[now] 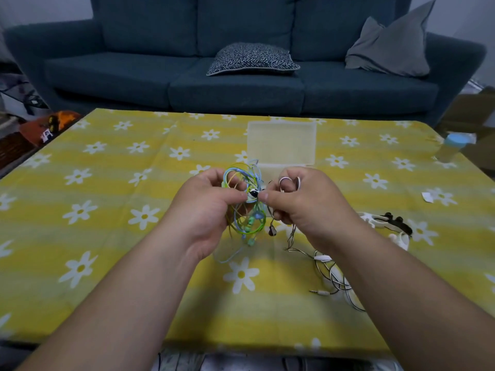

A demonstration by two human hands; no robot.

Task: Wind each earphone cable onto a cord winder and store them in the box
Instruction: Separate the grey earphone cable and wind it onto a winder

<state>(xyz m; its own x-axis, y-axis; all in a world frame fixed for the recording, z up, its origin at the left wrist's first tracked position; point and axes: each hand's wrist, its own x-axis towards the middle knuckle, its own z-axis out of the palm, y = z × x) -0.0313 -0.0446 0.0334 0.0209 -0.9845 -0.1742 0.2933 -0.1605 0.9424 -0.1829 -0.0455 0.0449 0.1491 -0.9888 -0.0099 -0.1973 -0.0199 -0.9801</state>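
Observation:
Above the middle of the table, my left hand (pixel 211 207) grips a tangled bundle of green, blue and yellow earphone cables (pixel 245 207). My right hand (pixel 302 204) pinches a small white and black piece (pixel 254 194) at the bundle's centre and also holds white cable loops (pixel 288 182) in its fingers. A thin dark cable (pixel 290 238) hangs from that hand down to a loose white and black cable heap (pixel 334 279). The clear plastic box (pixel 281 145) stands open just behind my hands.
White cord winders and black earbuds (pixel 388 223) lie to the right of my right forearm. A bottle with a blue cap (pixel 452 147) stands near the right table edge, a paper scrap (pixel 427 197) nearby. A blue sofa with cushions (pixel 251 60) is behind the table.

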